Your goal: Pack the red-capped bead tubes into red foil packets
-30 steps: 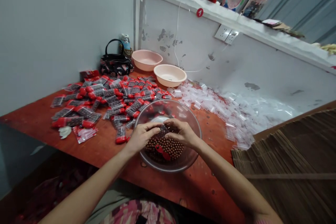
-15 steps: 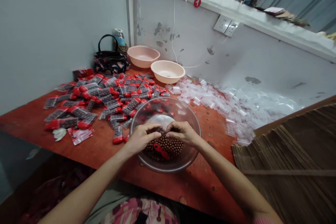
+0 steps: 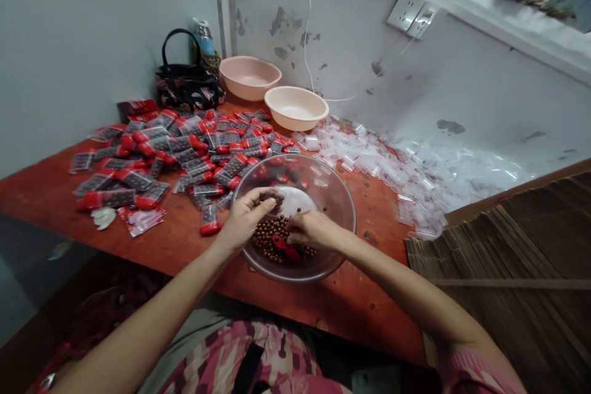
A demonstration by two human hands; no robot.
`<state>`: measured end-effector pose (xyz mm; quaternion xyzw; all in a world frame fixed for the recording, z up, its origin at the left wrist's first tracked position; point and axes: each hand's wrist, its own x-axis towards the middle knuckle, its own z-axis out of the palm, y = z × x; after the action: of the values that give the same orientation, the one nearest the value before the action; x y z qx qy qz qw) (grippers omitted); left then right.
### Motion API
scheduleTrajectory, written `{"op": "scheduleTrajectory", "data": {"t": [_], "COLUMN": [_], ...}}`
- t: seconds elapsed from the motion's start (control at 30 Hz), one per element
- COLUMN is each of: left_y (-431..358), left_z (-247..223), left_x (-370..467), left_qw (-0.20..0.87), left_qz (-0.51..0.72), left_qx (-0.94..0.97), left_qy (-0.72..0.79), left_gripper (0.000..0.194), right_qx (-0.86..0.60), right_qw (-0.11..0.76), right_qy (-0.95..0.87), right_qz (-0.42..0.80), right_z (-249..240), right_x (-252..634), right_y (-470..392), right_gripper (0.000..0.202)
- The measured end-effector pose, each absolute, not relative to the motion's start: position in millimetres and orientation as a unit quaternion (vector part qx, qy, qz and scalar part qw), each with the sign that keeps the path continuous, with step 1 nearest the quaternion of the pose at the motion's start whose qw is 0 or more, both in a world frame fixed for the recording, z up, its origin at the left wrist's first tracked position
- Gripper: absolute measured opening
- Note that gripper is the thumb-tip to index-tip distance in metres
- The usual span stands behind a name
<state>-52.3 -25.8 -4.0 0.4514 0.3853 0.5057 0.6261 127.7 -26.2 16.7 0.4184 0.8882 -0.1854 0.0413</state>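
A clear plastic bowl [image 3: 344,197] stands on the red table [image 3: 194,268], with many brown beads [image 3: 266,236] and a red object with black rings [image 3: 287,248] inside. Over the bowl's left part, my left hand [image 3: 247,215] is closed on a small clear case that has brown beads in it. My right hand [image 3: 314,231] reaches down into the beads on the right side, its fingers curled and their tips partly hidden; what they hold, if anything, cannot be made out.
Red-capped packs [image 3: 184,143] are heaped at the left. Clear plastic cases [image 3: 364,151] spread along the wall at the right. Two basins [image 3: 297,109] and a black handbag [image 3: 189,86] stand at the back. Stacked brown cardboard [image 3: 517,271] lies at the right.
My hands have moved apart. The right one has dropped into the beads, while the left one stays raised with the case. The whole view has tilted downward.
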Motion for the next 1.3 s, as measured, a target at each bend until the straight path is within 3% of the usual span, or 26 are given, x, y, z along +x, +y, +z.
{"op": "scheduleTrajectory", "data": {"t": [0.13,0.27,0.33,0.5,0.57,0.9,1.17,1.3], "left_y": [-27,-28,-28,-28,-30,-38,-51,-50], "left_z": [-6,-8,-8,-7,-6,-6,-11,-17], "left_x": [-52,-56,-59,-61,-59,-56,-49,-48], "left_qw": [0.608,0.542,0.503,0.440,0.439,0.392,0.295,0.261], "left_qz": [0.513,0.501,0.483,0.436,0.430,0.453,0.461,0.471], "left_qx": [0.464,0.530,0.575,0.653,0.661,0.689,0.752,0.757], "left_qy": [0.390,0.417,0.429,0.435,0.430,0.408,0.367,0.371], "left_gripper": [0.039,0.035,0.033,0.030,0.030,0.027,0.026,0.028], "right_qx": [0.442,0.450,0.456,0.466,0.445,0.389,0.426,0.435], "right_qw": [0.103,0.086,0.010,-0.361,-0.418,-0.317,-0.301,-0.340], "right_qy": [0.883,0.880,0.870,0.742,0.726,0.839,0.840,0.820], "right_qz": [-0.120,-0.123,-0.186,-0.319,-0.316,-0.211,-0.148,-0.151], "right_z": [-2,-7,-2,19,27,35,27,16], "right_x": [100,99,111,143,145,130,128,125], "right_y": [-35,-33,-27,-17,-19,-30,-57,-58], "right_gripper": [0.037,0.015,0.011,0.023,0.026,0.014,0.001,0.004]}}
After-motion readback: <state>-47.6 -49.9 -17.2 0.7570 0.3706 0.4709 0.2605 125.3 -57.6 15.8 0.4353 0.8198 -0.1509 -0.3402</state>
